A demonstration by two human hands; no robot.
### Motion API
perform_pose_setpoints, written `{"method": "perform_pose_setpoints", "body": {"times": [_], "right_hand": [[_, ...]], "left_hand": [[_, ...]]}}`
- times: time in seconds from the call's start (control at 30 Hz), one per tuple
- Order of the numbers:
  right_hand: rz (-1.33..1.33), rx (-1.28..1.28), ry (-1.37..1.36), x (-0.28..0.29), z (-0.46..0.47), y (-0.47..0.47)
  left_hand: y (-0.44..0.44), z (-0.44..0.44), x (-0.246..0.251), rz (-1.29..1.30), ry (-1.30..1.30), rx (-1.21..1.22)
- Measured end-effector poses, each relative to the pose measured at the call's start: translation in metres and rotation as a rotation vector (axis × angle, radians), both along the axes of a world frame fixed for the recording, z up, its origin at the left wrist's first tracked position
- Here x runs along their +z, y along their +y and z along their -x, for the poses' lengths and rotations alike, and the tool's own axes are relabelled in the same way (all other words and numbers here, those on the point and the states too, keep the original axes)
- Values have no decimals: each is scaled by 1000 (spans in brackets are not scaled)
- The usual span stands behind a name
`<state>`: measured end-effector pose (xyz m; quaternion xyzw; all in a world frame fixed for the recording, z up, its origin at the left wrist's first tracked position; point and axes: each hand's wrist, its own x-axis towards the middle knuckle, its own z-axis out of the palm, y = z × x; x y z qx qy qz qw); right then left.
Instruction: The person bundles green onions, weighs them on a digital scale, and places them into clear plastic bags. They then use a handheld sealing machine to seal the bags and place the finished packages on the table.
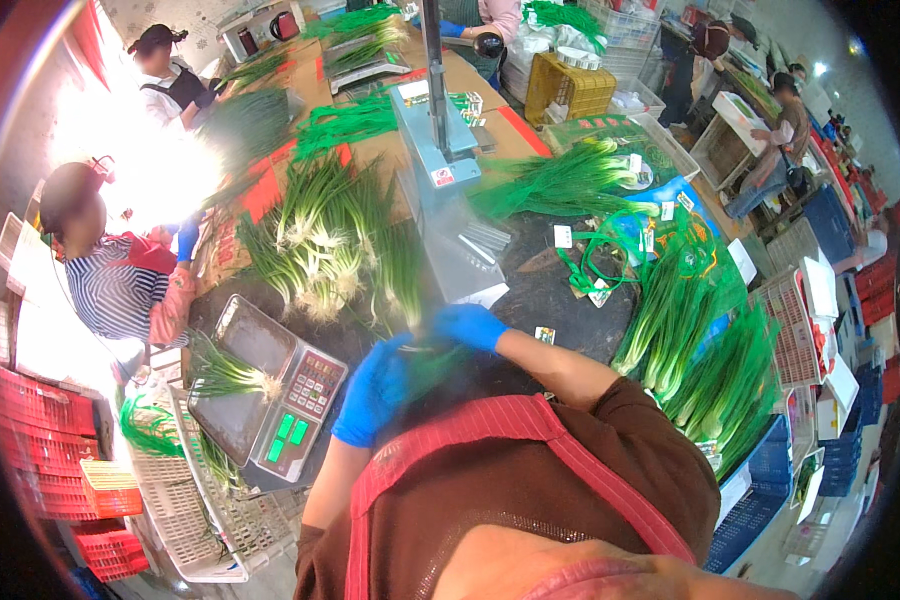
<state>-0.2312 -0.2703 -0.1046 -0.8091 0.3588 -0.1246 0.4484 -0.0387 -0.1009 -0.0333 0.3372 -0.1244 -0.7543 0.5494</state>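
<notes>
My left hand (375, 390), in a blue glove, is curled at the edge of some blurred green mesh netting (435, 369) close to my chest. My right hand (469, 327), also gloved in blue, is at the root end of a bunch of scallions (399, 281); motion blur hides its fingertips. That bunch points away from me, leaves outward. Beyond my left hand lies a heap of loose scallions (319, 255) with white roots. On the left, a digital scale (300, 405) carries a small bunch of scallions (232, 375) on its metal pan.
A blue-grey machine with a post (439, 161) stands ahead. Netted scallions (675, 322) and green tag straps (600, 259) lie right. A white crate (172, 495) sits below the scale. Co-workers include one person in stripes (120, 277) at left. A blue crate (757, 487) stands right.
</notes>
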Motion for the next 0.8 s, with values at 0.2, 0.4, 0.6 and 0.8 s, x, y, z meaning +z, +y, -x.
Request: {"method": "perform_pose_setpoints", "body": {"times": [0.2, 0.4, 0.6, 0.8], "right_hand": [[-1043, -60, -475, 3, -7, 19], [-42, 161, -148, 6, -4, 16], [-1231, -213, -696, 2, -5, 9], [-293, 242, -570, 13, -13, 37]], "left_hand": [[0, 4, -46, -120, -1077, 52], [-4, -8, -43, 305, -130, 147], [2, 22, -16, 116, -1136, 227], [-6, -4, -34, 304, -1022, 160]]}}
